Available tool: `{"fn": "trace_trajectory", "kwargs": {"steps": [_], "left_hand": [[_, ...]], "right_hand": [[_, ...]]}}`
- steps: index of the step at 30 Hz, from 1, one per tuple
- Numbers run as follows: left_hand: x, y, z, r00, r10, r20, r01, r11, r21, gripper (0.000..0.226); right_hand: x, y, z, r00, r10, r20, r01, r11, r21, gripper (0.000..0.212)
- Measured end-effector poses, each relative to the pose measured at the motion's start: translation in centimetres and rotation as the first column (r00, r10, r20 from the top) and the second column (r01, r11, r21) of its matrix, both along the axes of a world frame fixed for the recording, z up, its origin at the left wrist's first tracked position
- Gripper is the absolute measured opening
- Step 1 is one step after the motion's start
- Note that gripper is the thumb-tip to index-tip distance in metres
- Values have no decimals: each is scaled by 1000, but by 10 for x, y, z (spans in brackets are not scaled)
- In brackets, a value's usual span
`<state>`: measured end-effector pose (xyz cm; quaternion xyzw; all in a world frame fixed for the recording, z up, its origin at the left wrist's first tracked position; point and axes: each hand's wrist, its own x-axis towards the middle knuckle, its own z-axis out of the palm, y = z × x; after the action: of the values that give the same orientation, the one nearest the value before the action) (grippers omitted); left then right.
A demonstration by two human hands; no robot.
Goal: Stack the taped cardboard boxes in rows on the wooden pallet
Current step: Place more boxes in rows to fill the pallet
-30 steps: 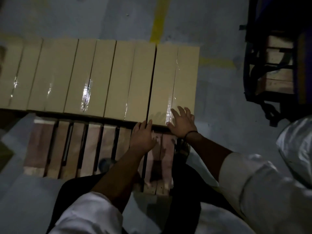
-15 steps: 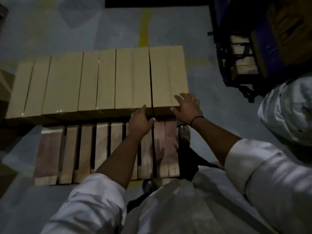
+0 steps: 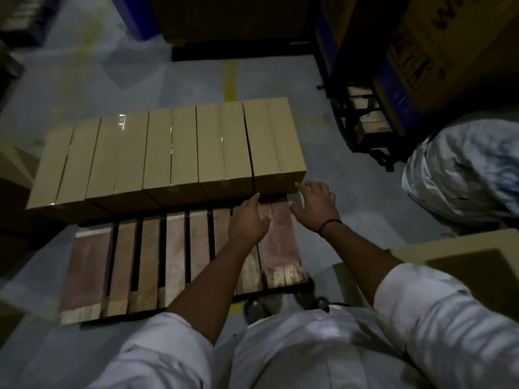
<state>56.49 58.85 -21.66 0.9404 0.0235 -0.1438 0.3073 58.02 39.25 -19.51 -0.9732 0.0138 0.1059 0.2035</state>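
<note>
Fingers [image 3: 254,200] lower now — at box [image 3: 269,147] front

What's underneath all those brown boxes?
The wooden pallet. Its near slats stick out in front of the cardboard boxes. The part right under the boxes is covered, so it cannot be seen.

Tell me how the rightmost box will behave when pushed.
The rightmost box is probably stiff: its edges look crisp and taped. Long and broad-based, it seems unlikely to tip. It may catch on gaps between pallet slats.
</note>
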Motion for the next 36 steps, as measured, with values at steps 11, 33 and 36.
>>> {"fn": "trace_trajectory", "kwargs": {"steps": [11, 33, 36], "left_hand": [[-47, -123, 34, 947, -305, 99, 312, 948, -64, 75], [-269, -389, 90, 565, -791, 236, 821, 569, -56, 73], [-279, -405, 87, 513, -826, 233, 856, 513, -62, 71]], "right_hand": [[-95, -102, 45, 965, -213, 150, 217, 976, -9, 62], [-421, -306, 74, 556, -811, 182, 801, 581, 144, 56], [-450, -318, 65, 491, -859, 144, 847, 509, 149, 57]]}}
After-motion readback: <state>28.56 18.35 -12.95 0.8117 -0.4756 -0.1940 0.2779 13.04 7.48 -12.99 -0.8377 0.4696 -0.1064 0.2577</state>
